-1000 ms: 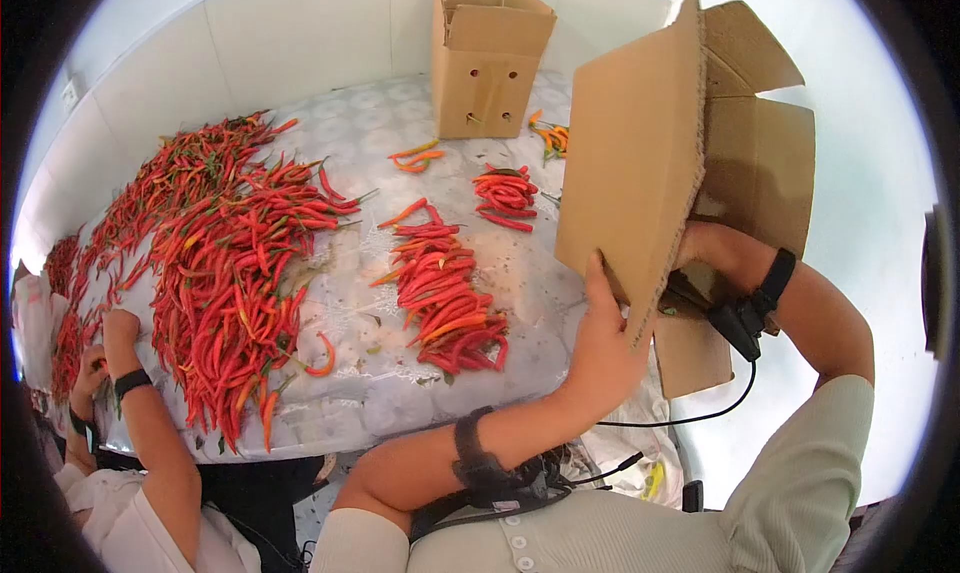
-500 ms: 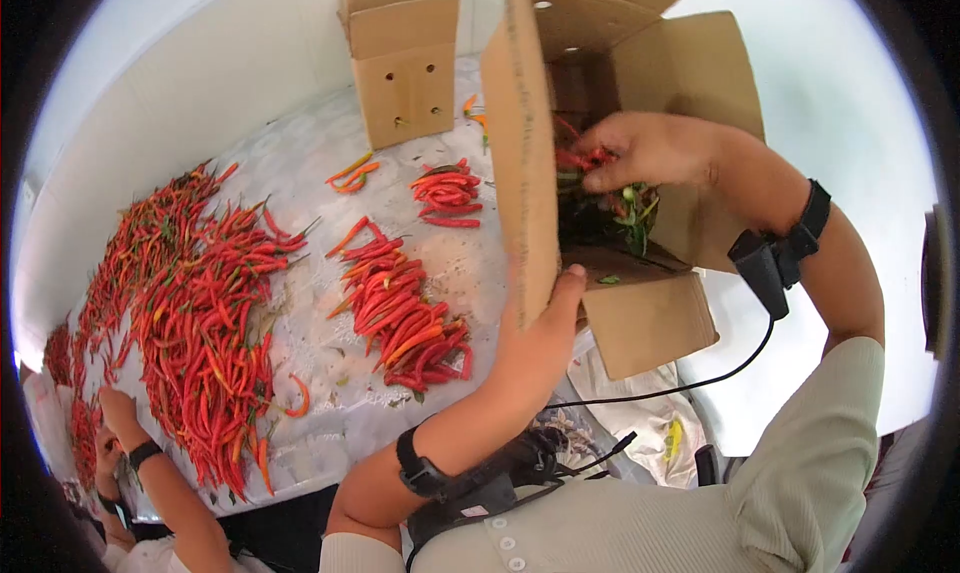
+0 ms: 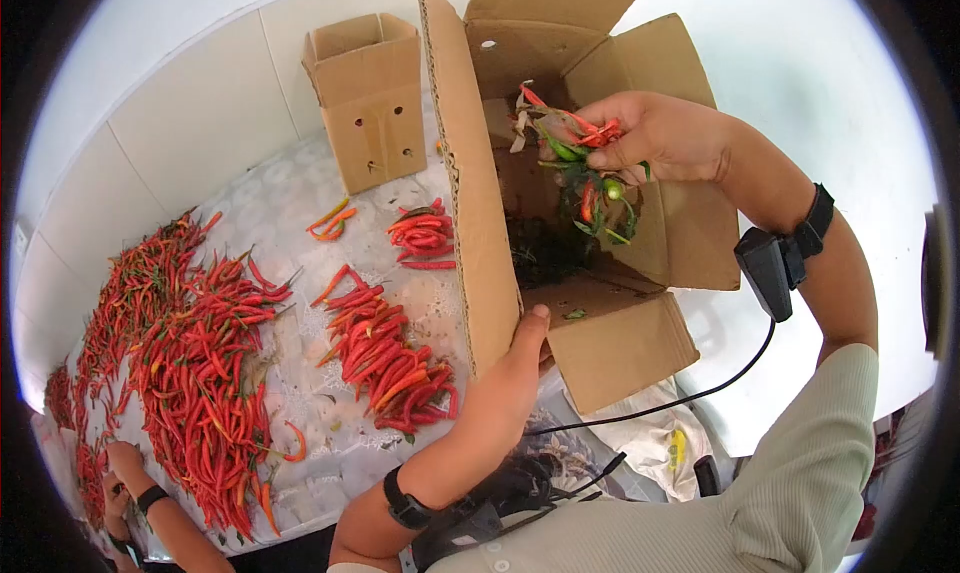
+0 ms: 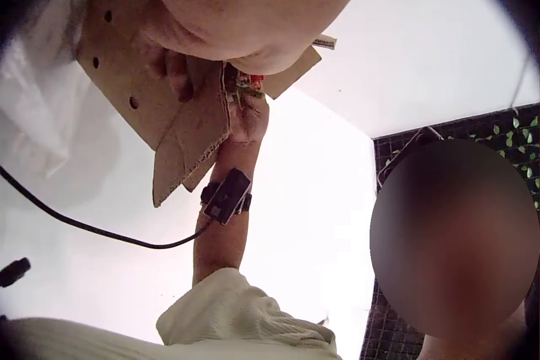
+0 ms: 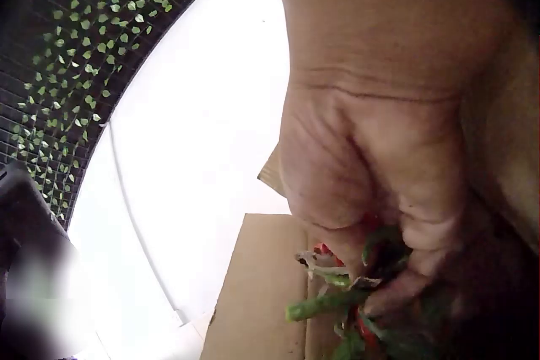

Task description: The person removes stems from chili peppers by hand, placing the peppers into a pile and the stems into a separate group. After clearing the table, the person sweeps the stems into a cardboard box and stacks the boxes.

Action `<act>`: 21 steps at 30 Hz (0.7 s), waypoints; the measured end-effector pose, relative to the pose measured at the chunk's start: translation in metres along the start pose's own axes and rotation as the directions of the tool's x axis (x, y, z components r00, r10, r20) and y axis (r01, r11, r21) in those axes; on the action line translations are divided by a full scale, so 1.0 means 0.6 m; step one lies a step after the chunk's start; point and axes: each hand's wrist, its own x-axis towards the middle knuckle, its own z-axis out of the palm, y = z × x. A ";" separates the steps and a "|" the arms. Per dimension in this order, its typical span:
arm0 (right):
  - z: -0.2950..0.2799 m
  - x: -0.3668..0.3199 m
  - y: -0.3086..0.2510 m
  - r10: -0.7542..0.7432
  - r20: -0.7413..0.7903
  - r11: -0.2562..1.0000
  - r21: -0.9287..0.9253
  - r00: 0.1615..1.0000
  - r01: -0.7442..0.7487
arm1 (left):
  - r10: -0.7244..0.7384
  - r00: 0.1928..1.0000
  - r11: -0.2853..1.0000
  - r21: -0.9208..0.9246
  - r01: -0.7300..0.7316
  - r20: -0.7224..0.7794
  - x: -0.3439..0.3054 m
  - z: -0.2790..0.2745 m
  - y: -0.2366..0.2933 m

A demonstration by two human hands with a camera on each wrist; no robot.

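A large cardboard box (image 3: 478, 203) with spread flaps is tilted, its opening facing the person. My left hand (image 3: 515, 373) grips its lower near edge, thumb on the inner side and fingers beneath; in the left wrist view those fingers (image 4: 175, 73) lie against the cardboard. Inside the opening, my right hand (image 3: 660, 138) pinches a bunch of red and green peppers with leaves and stems (image 3: 590, 178). The right wrist view shows its thumb and fingers curled round the green stems (image 5: 325, 304). Dark leafy bits (image 3: 545, 248) lie deeper in the box.
Left of the box, the covered table (image 3: 310, 363) bears a big heap of red peppers (image 3: 195, 373), smaller piles (image 3: 385, 348) (image 3: 422, 231) and a few orange ones (image 3: 333, 223). A smaller box (image 3: 370, 113) stands behind. Another person's hands (image 3: 122, 468) are at lower left.
From inside the box, my right hand has come into sight, holding the bunch, which is now raised more clearly into view. The box has shifted left in view and its opening has turned towards the camera.
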 end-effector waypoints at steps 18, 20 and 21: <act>0.087 -0.072 -0.013 -0.476 0.046 0.181 -0.972 0.878 0.150 | 0.105 0.994 0.994 -0.007 -0.105 0.010 0.002 0.027 0.026; 0.109 -0.097 -0.005 -0.463 0.136 0.193 -0.949 0.876 0.250 | 0.095 0.995 0.993 0.068 -0.093 -0.028 0.003 0.032 0.039; 0.118 -0.104 -0.002 -0.457 0.180 0.197 -0.934 0.871 0.297 | 0.090 0.995 0.991 0.106 -0.085 -0.048 0.004 0.035 0.045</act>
